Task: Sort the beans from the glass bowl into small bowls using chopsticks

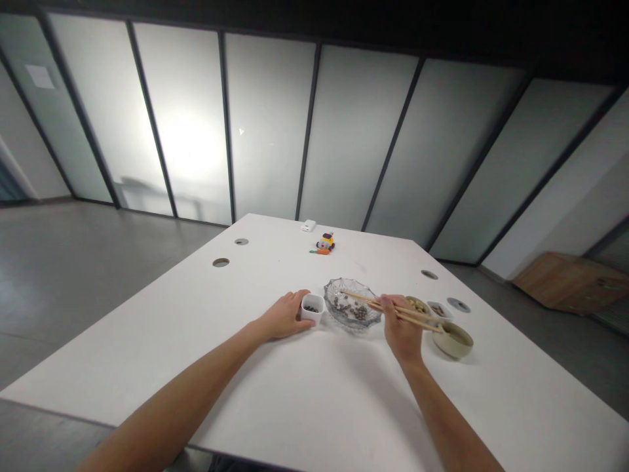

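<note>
My left hand (287, 316) is closed around the left side of a small white square cup (312, 317), which stands on the table with small dark pieces in its bottom. In my right hand (401, 329) is a pair of wooden chopsticks (415, 319), their tips reaching over a clear glass bowl (352, 322) with a scalloped rim. Several small brown, bean-like pieces (360, 313) lie inside that bowl. Whether the chopstick tips pinch a piece is too small to tell. The glass bowl sits just right of the white cup.
Beyond my right hand stand a beige bowl (453, 342), a white dish (439, 311) of brown pieces and a dish of yellowish pieces (417, 305). Farther back on the white table (275, 400) are a toy car (325, 242), a toy carrot (322, 252) and a white box (308, 225).
</note>
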The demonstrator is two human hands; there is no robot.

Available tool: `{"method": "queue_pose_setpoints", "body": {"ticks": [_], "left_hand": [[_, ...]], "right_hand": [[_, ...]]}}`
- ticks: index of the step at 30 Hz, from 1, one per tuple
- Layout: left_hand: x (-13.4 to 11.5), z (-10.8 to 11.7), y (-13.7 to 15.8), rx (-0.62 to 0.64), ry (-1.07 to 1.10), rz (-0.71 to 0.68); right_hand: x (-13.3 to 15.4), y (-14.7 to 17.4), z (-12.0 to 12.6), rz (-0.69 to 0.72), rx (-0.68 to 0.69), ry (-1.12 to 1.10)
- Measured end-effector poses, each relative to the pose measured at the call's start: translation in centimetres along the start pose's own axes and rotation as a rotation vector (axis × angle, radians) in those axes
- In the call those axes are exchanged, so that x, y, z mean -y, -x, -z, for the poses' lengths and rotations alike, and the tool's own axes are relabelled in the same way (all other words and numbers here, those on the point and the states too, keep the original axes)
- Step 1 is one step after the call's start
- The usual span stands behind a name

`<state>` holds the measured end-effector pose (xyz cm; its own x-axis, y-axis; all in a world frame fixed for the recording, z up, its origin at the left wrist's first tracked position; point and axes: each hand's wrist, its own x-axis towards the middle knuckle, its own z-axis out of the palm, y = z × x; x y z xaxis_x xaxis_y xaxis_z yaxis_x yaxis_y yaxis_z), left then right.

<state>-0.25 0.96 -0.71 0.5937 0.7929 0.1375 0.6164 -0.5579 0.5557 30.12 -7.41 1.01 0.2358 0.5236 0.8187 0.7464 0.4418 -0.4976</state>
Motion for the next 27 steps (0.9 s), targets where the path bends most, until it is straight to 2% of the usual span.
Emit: {"method": "queue_pose_setpoints", "body": {"ticks": [2,6,11,15,22,27], "left_hand": [[-0.1,0.0,0.0,-0.005,0.010,0.000],[-0.3,0.2,0.2,-0.008,0.017,-0.010],[-0.3,0.4,0.3,0.006,0.009,0.003],[-0.3,0.3,0.3,0.007,0.013,-0.006],[-0.4,0.3,0.2,0.005,-0.005,0.004],[-0.3,0.3,0.2,0.005,-0.002,0.003]], "right_hand": [[1.2,0.5,-0.7,-0.030,0.001,-0.059],[2.7,1.1,-1.5,-0.003,0.088,-0.146],[1.0,0.4,-0.5,0.011,0.083,-0.062],[-0.7,0.0,0.2,0.007,0.146,-0.028],[-0.2,0.4,-0.4,0.049,0.297,-0.099],[-0.4,0.4,-0.2,0.087,0.251,-0.095]]}}
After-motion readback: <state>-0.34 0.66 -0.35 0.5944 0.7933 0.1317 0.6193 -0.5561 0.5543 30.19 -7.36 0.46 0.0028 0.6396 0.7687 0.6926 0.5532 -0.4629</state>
